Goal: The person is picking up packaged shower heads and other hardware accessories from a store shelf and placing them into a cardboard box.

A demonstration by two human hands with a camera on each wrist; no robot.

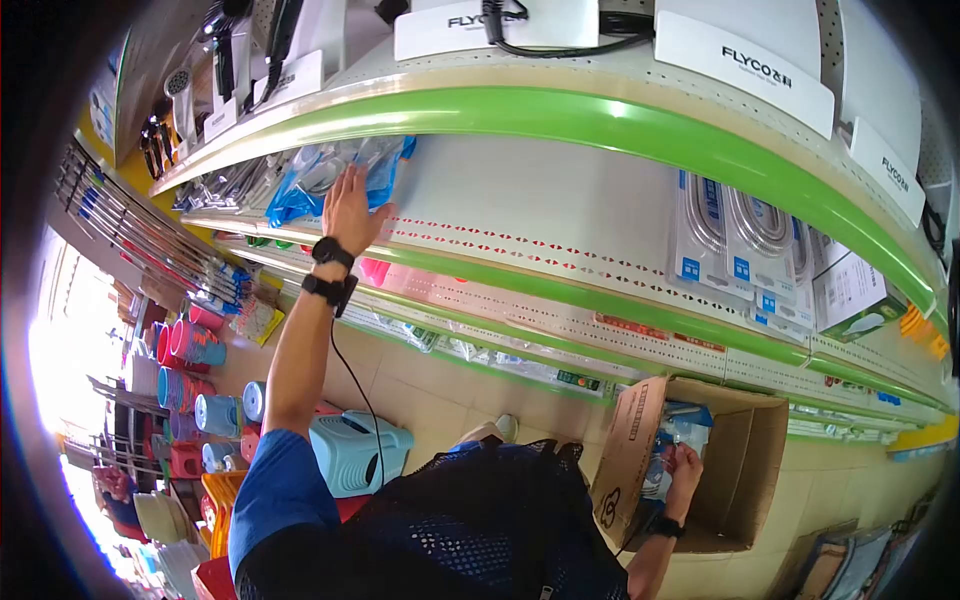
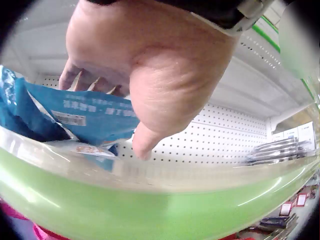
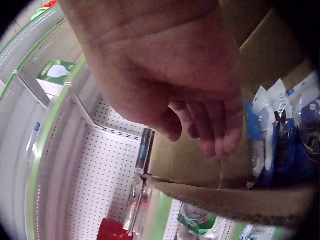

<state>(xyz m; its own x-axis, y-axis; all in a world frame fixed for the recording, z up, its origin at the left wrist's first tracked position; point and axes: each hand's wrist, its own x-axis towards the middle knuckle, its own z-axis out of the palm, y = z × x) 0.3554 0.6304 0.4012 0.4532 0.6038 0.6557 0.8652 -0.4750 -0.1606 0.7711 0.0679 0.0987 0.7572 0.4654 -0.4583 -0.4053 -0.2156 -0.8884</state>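
My left hand (image 1: 350,215) reaches onto the shelf with its fingers extended over clear and blue plastic packages (image 1: 290,198). In the left wrist view, the fingertips go behind the top of a blue package (image 2: 92,116) with white print, and the thumb points down apart from it. Low on the right, my right hand (image 1: 685,475) is at the open cardboard box (image 1: 748,465), beside the packets (image 1: 690,428) inside. The right wrist view shows its fingers (image 3: 215,120) loosely curled with nothing between them, and the blue and clear packets (image 3: 280,135) to their side.
Blister packs of coiled metal hose (image 1: 740,235) and a bulb box (image 1: 860,292) occupy the shelf's right part. A green shelf edge (image 1: 560,115) curves overhead. A light blue plastic stool (image 1: 355,455) stands on the floor, with colourful buckets (image 1: 195,345) at left.
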